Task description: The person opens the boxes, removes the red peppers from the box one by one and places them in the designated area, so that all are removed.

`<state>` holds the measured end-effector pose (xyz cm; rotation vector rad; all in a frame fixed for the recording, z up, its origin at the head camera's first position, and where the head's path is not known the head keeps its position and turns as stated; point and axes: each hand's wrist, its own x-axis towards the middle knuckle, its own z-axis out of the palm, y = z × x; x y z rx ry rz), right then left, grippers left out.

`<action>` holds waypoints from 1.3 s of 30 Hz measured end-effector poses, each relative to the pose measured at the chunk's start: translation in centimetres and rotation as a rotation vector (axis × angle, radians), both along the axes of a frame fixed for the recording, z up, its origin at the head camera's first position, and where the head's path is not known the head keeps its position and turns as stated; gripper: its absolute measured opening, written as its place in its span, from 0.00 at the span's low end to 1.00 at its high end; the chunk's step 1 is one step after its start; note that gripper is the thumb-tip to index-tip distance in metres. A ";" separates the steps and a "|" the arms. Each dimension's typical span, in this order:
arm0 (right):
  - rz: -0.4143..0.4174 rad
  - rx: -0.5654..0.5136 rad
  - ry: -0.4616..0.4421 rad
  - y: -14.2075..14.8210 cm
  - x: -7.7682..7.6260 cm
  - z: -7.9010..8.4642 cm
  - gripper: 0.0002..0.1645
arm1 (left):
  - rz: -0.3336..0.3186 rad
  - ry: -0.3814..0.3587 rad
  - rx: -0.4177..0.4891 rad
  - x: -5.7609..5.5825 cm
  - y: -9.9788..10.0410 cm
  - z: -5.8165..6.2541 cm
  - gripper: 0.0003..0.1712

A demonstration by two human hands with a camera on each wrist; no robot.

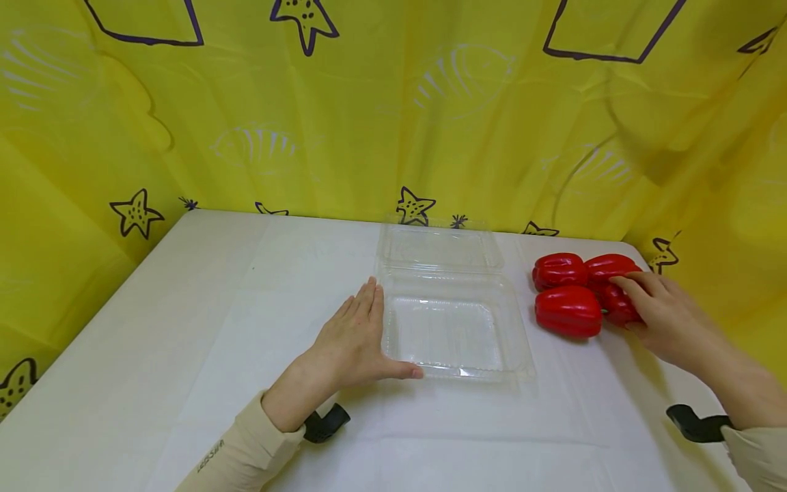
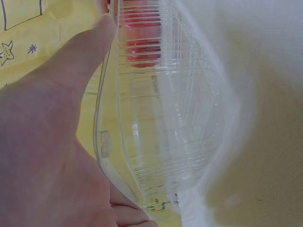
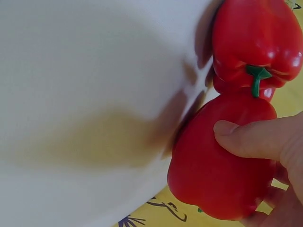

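A clear plastic clamshell box (image 1: 445, 331) lies with its lid (image 1: 439, 247) folded back on the white table. My left hand (image 1: 353, 342) rests along the box's left and near edges, fingers straight and thumb spread; the left wrist view shows the thumb (image 2: 90, 47) on the rim. At the right, my right hand (image 1: 667, 318) grips a red bell pepper (image 3: 220, 161), thumb on one side and fingers round the other. Beside it lie more red peppers: one in front (image 1: 568, 311), one behind (image 1: 559, 271) and one at the back right (image 1: 605, 266).
The white-covered table (image 1: 246, 328) ends at a yellow curtain (image 1: 369, 109) printed with stars and fish, which hangs behind it and at both sides. The peppers sit close together near the table's right edge. Dark straps (image 1: 326, 424) sit at both wrists.
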<state>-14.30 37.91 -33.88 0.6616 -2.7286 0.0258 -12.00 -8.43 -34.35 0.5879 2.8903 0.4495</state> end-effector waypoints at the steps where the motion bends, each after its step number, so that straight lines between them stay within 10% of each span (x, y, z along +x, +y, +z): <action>1: -0.001 -0.004 -0.003 0.0 0.0 -0.1 0.45 | 0.001 0.000 0.000 0.0 0.0 0.0 0.80; 23: 0.010 -0.031 -0.032 0.0 0.6 -1.3 0.45 | -0.012 0.003 -0.005 -0.1 0.0 0.0 0.79; 39: -0.044 -0.094 -0.103 -2.2 1.9 1.3 0.48 | -0.023 -0.041 0.037 -0.2 -0.5 0.2 0.83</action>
